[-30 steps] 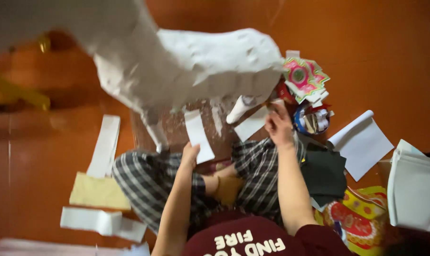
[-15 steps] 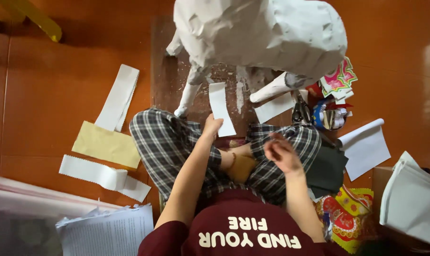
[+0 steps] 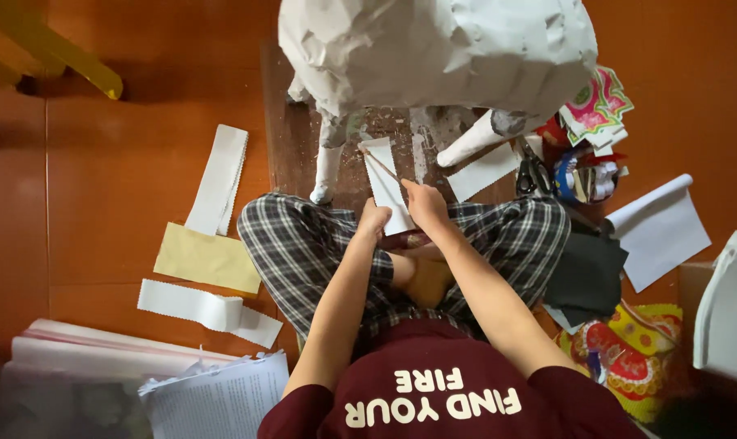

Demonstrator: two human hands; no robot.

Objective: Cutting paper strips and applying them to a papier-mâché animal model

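paper animal [image 3: 433,57] cropped at top — stick's [image 3: 382,165] kind unclear

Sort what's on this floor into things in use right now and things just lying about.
In use:
left hand holding the white paper strip
right hand with a thin stick laid across the strip
white papier-mache animal figure on the board

Lying about:
scissors
yellow paper sheet
loose white strips
rolled white sheet
stack of printed pages

The right hand [image 3: 425,205] is coming back from the scissors [image 3: 533,172] to the white paper strip [image 3: 386,185], now drawing a thin stick [image 3: 382,165] across it.
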